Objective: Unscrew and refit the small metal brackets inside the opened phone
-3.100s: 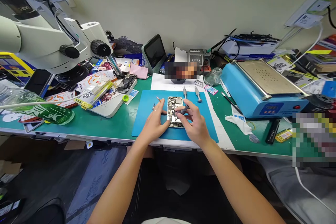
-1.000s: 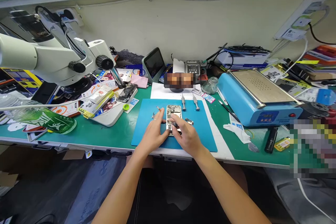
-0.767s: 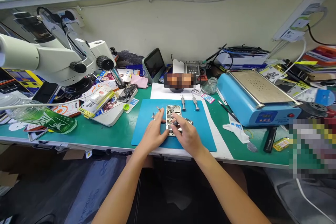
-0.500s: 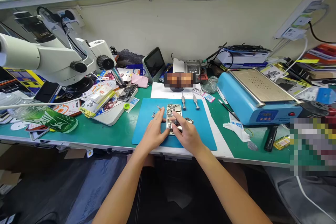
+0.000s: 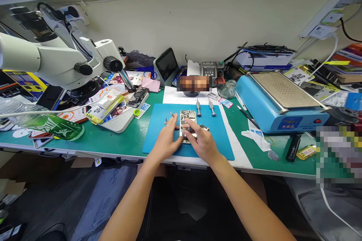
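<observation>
An opened smartphone with its inner parts showing lies on a blue mat. Along its left side rests my left hand, fingers stretched out and thumb against the phone's lower left edge. Over the phone's lower half, my right hand is closed in a pinch round a small dark-ended screwdriver, mostly hidden by the fingers. Just right of the phone lies a small dark part. Small loose parts sit beyond my left fingertips. Two grey screwdrivers are at the mat's back.
At left, a microscope overhangs phone boxes and a green bottle. A blue heating plate machine stands at right. Behind the mat are a glass jar, a small screen and a soldering station.
The view has shifted slightly. Both hands stay in nearly the same place at the phone, the right still pinching the screwdriver.
</observation>
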A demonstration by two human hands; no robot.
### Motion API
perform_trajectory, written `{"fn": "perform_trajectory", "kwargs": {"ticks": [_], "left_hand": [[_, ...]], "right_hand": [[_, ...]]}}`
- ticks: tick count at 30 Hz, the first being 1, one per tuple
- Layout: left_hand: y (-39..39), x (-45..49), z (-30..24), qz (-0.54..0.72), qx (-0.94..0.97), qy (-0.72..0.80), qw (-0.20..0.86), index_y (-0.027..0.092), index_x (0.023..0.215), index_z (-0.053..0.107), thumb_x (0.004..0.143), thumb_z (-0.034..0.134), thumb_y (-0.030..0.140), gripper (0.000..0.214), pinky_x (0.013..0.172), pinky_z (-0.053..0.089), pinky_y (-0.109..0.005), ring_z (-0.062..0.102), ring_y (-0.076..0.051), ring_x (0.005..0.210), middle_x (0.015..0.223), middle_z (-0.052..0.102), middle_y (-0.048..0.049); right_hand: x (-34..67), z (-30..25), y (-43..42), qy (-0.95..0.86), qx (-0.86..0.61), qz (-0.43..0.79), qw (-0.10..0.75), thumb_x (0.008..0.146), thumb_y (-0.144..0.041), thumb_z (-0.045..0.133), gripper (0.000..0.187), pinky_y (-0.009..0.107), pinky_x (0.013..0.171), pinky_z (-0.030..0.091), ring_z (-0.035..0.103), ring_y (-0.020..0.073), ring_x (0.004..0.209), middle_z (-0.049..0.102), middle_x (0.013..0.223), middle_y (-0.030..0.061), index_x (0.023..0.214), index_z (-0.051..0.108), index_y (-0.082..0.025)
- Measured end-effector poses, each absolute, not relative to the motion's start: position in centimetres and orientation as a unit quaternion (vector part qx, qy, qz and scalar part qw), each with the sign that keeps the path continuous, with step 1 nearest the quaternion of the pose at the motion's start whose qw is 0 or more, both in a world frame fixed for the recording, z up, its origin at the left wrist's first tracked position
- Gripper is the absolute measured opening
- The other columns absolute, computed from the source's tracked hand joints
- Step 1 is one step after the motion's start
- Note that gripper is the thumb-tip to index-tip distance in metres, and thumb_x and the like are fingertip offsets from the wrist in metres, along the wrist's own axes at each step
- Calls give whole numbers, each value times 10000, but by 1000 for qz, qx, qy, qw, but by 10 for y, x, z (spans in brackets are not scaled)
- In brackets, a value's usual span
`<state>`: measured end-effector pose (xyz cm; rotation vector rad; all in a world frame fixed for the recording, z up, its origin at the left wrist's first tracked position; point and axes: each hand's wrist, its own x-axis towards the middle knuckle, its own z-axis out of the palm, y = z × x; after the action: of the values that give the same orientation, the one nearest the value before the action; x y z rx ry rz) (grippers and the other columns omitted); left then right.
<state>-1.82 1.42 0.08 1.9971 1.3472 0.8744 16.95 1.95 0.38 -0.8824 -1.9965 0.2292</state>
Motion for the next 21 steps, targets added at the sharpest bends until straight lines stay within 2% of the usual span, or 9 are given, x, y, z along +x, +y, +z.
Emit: {"fn": "perform_trajectory", "kwargs": {"ticks": [6, 9, 11, 14, 21], "left_hand": [[14, -18, 2, 327, 746, 503, 289, 252, 1696, 131, 939, 583, 207, 882, 1141, 487, -500, 650, -273, 1252, 1638, 442, -164], [14, -19, 2, 325, 745, 505, 291, 250, 1697, 143, 941, 584, 221, 875, 1130, 496, -490, 650, -274, 1246, 1628, 456, -159], [15, -19, 1, 328, 745, 504, 291, 254, 1699, 140, 950, 583, 239, 871, 1130, 495, -490, 654, -274, 1235, 1633, 450, -159], [15, -20, -1, 328, 745, 505, 287, 265, 1701, 131, 943, 593, 236, 888, 1157, 470, -501, 634, -283, 1278, 1644, 441, -156], [15, -20, 1, 324, 745, 505, 290, 279, 1701, 112, 935, 591, 211, 906, 1128, 493, -471, 654, -273, 1248, 1684, 389, -154]], "right_hand": [[170, 5, 17, -810, -357, 108, 452, 1074, -155, 490, 624, 411, 921, 683, 792, 244, 1103, 749, 1335, 101, 1637, 293, -338], [170, 6, 19, -807, -355, 95, 462, 1058, -148, 511, 630, 442, 973, 660, 756, 254, 1156, 713, 1363, 108, 1625, 319, -343], [171, 6, 19, -804, -356, 80, 470, 1048, -178, 564, 603, 452, 967, 654, 728, 267, 1169, 693, 1321, 110, 1594, 379, -355], [173, 7, 19, -792, -365, 72, 484, 1040, -193, 597, 569, 425, 906, 655, 717, 254, 1069, 665, 1180, 93, 1560, 441, -364], [174, 11, 17, -781, -383, 104, 482, 1046, -144, 504, 669, 444, 900, 652, 705, 258, 990, 676, 1117, 90, 1651, 314, -357]]}}
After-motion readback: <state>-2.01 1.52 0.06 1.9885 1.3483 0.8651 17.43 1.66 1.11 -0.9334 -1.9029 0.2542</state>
